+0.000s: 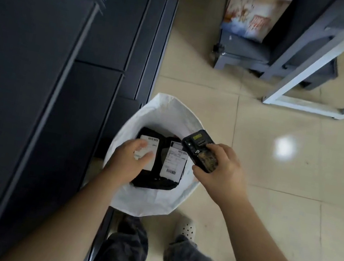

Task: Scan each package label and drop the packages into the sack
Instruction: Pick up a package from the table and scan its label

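I see both hands over the open white sack (pixel 146 116), which stands on the tiled floor (pixel 268 205) beside a dark shelf unit (pixel 40 61).

Left hand (pixel 128 164): fingers curl over a black package (pixel 146 178), thumb and fingertips pressing on its white label (pixel 149 151). It grips that package at the sack mouth; I can't tell whether the package is held above the contents or already lies on them.

Second black package (pixel 167 175) sits just right of the left fingertips, touching the first, label (pixel 175 160) up, barcode visible at the label's lower edge. No finger on it.

Right hand (pixel 221 173): fingers wrap around a black handheld scanner (pixel 200 149), thumb on top near the keys. Scanner head juts past the fingertips over the sack's right rim, just above the second package's label corner.

Below the hands: dark trouser legs (pixel 121 255) and one pale perforated clog (pixel 186 227). Beyond the fingers, far side: a grey cart (pixel 236 59) carrying a printed carton (pixel 253 13), and a white table frame (pixel 301 84).
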Available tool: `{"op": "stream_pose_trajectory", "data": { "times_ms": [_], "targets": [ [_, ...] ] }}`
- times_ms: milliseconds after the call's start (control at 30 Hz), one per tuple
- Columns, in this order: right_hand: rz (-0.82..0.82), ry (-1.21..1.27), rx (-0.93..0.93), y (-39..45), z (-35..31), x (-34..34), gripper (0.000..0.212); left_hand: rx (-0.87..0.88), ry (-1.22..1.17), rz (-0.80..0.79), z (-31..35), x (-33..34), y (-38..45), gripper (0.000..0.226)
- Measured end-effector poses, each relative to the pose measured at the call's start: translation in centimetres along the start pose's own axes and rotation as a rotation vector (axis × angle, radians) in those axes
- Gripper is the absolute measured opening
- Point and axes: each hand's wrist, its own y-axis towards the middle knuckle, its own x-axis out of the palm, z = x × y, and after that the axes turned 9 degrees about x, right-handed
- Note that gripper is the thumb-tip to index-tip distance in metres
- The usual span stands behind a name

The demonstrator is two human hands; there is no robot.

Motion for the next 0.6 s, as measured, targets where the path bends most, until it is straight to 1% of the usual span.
{"op": "stream_pose_trajectory", "data": {
  "times_ms": [67, 167, 267, 300, 367, 433, 533, 600],
  "targets": [
    [0.011, 0.04, -0.047, -1.4, -2.0, -3.3, 0.063, 0.108, 0.021, 0.035, 4.1, -2.7, -3.1, 0.037],
    [0.03, 0.098, -0.17, -3.0, -5.3, -8.3, 0.061, 0.256, 0.077, 0.103, 9.8, -6.9, -7.8, 0.038],
    [0.015, 0.137, -0.323, -4.3, -8.3, -12.8, 0.062, 0.357, 0.152, 0.213, 14.2, -10.1, -12.9, 0.038],
    [0.007, 0.144, -0.384, -4.9, -9.3, -14.1, 0.062, 0.376, 0.17, 0.257, 15.4, -10.9, -14.8, 0.041],
    [0.004, 0.157, -0.52, -6.5, -11.3, -16.4, 0.061, 0.38, 0.177, 0.35, 17.4, -12.0, -19.0, 0.049],
    [-0.025, 0.19, -0.65, -8.7, -13.1, -18.3, 0.06, 0.36, 0.173, 0.462, 18.7, -12.6, -23.9, 0.047],
    [-0.115, 0.235, -0.818, -12.9, -15.7, -20.2, 0.059, 0.308, 0.17, 0.656, 19.7, -12.9, -31.6, 0.044],
    [-0.159, 0.257, -0.919, -16.4, -17.4, -20.9, 0.059, 0.258, 0.171, 0.771, 19.8, -12.9, -37.1, 0.047]
  ]
}}
